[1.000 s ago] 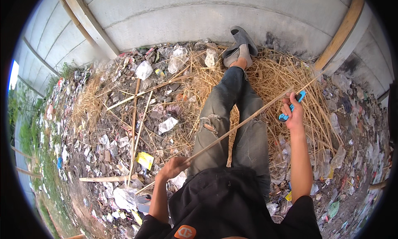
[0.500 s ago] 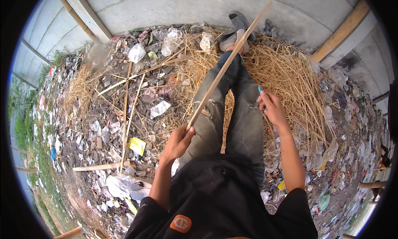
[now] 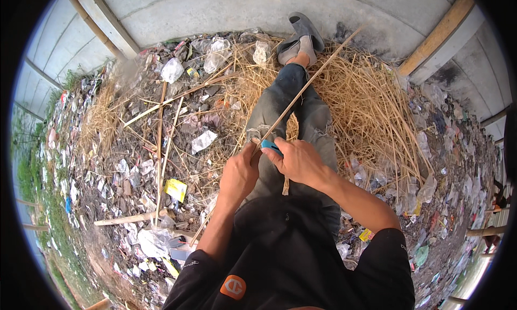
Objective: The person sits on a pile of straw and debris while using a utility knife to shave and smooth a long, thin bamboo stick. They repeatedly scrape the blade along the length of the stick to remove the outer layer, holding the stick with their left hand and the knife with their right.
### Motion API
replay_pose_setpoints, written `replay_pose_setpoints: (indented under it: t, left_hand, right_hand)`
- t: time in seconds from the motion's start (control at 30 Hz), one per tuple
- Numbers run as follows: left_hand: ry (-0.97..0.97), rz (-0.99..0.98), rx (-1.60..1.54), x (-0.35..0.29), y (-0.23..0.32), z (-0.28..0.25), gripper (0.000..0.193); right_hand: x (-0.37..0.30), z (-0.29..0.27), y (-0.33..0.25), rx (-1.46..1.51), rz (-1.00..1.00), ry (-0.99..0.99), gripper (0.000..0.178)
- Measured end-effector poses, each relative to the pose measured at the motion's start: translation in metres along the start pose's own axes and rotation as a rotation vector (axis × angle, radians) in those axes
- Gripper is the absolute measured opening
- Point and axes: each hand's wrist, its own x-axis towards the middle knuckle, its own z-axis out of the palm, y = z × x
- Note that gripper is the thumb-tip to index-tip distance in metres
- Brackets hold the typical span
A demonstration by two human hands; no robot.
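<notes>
A long, thin strip of bamboo or wood (image 3: 309,83) slants from near the wall at the far right down across my legs to my hands. My left hand (image 3: 240,170) is closed around it above my lap, and its near end shows below my left forearm. Against the strip, just right of the left fingers, my right hand (image 3: 301,162) grips a small blue-handled tool (image 3: 271,146). The tool's tip is too small to make out. My hands almost touch. My outstretched legs in torn, dirty jeans (image 3: 318,124) lie beneath.
Dry straw-like shavings (image 3: 366,105) are heaped right of my legs. Several loose strips (image 3: 160,132) and a short stick (image 3: 126,219) lie among plastic litter on the left. A concrete panel wall (image 3: 231,11) stands beyond my feet, with posts at both sides.
My right hand has moved left with the blue-handled tool, from beside my right thigh to the strip at my left hand. The strip has turned and slid back, its near end now below my left forearm.
</notes>
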Motion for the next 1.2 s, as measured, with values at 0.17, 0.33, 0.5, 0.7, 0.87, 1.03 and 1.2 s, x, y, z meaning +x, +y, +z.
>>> replay_pose_setpoints:
  t: [0.17, 0.33, 0.5, 0.7, 0.87, 1.03, 1.2]
  left_hand:
    - [0.054, -0.002, 0.157, -0.006, -0.008, 0.011, 0.018]
    - [0.026, -0.057, 0.244, -0.026, -0.012, 0.005, 0.017]
    - [0.035, -0.098, 0.215, -0.034, -0.004, 0.002, 0.017]
    - [0.133, -0.052, 0.123, -0.02, -0.008, 0.005, 0.023]
    - [0.023, -0.079, 0.155, -0.077, -0.026, -0.018, 0.025]
    - [-0.094, -0.22, 0.049, -0.106, -0.048, -0.035, 0.023]
    - [-0.089, -0.197, -0.148, -0.075, -0.048, -0.02, 0.023]
  right_hand:
    - [0.009, 0.006, 0.017, -0.069, -0.002, 0.108, 0.052]
    - [0.043, -0.024, 0.077, -0.088, 0.17, 0.243, 0.061]
    - [0.032, -0.035, 0.072, -0.011, 0.206, 0.202, 0.063]
    - [0.011, -0.001, 0.021, -0.021, 0.004, 0.123, 0.054]
    - [0.05, -0.079, 0.207, -0.007, 0.553, 0.459, 0.067]
    - [0.001, -0.121, 0.296, -0.066, 0.631, 0.608, 0.067]
    - [-0.006, -0.11, 0.224, 0.113, 0.554, 0.551, 0.063]
